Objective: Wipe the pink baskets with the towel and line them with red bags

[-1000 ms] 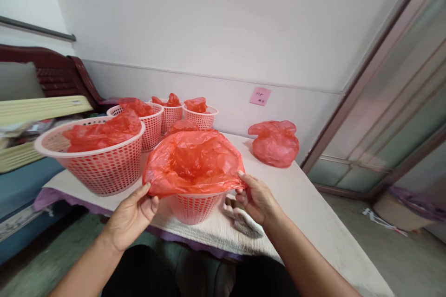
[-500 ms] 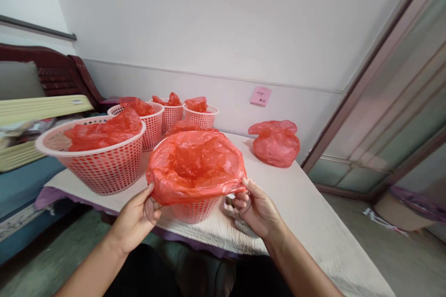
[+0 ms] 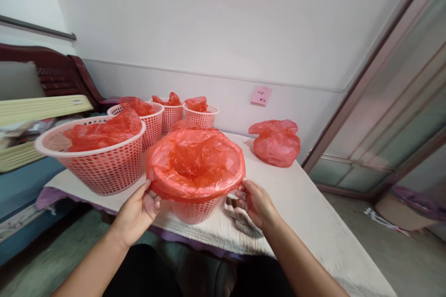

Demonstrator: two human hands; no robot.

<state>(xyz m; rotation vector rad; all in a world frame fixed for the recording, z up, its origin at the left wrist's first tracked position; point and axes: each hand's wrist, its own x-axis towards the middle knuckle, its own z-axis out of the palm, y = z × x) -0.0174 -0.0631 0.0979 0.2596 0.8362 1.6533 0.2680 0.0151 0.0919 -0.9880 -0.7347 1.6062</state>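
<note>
A red plastic bag (image 3: 195, 185) lines a pink-and-white perforated basket (image 3: 195, 212) standing in front of me, its edge folded outward over the rim. My left hand (image 3: 138, 209) is closed at the left front of the folded edge, thumb on top and fingers curled below, pinching the plastic. At the right front, my right hand (image 3: 257, 202) has its thumb and fingers closed on the edge of the same bag. A patterned cloth (image 3: 242, 218) lies on the table, partly behind my right hand.
Several similar baskets holding red bags stand at left, the nearest a large basket (image 3: 101, 162). A loose heap of red bags (image 3: 277, 144) sits at the table's right back. The pale-covered table (image 3: 313, 232) meets a wall bearing a pink note (image 3: 261, 95). A bin (image 3: 406, 209) stands on the floor.
The bag's front edge has dropped closer around the rim and looks smoother. My right hand has shifted slightly, and more of the patterned cloth shows.
</note>
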